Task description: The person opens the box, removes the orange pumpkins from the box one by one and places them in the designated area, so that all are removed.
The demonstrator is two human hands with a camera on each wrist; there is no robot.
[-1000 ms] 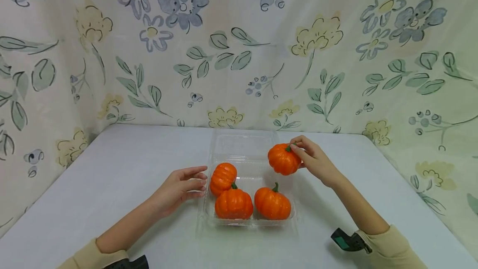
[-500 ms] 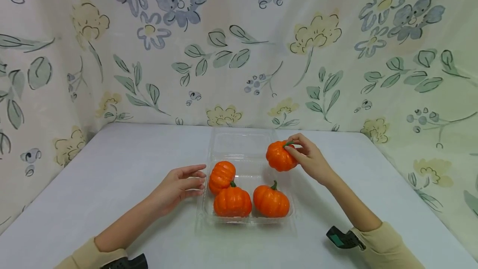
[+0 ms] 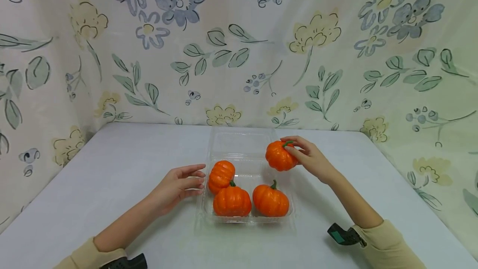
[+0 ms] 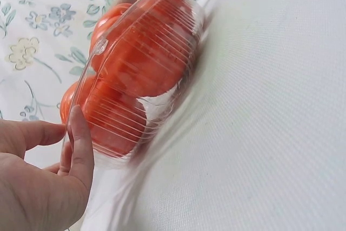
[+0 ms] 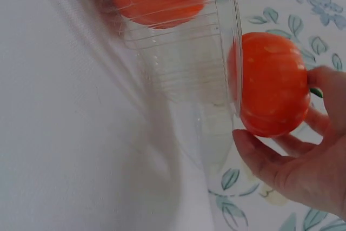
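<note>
In the head view, a clear plastic clamshell container (image 3: 246,169) lies open, its lid flipped back. Three small orange pumpkins with green stems sit inside: the back-left pumpkin (image 3: 222,177), the front-left pumpkin (image 3: 232,201) and the front-right pumpkin (image 3: 270,200). My right hand (image 3: 311,159) holds a fourth pumpkin (image 3: 281,156) over the container's back-right corner, thumb and fingers spread round its right side. My left hand (image 3: 183,186) rests its loosely straight fingers at the left wall; in the left wrist view the fingertips (image 4: 78,128) are right at the rim.
The white table (image 3: 142,152) extends around the container. Behind it hangs a floral curtain (image 3: 239,74). The open lid (image 3: 244,140) lies toward the back. A dark wrist device (image 3: 345,235) sits at the right sleeve, another (image 3: 127,261) at the left.
The held pumpkin has turned a little in my right hand, its stem now tilting to the right. The left hand stays at the container's side. The head view has shifted slightly.
</note>
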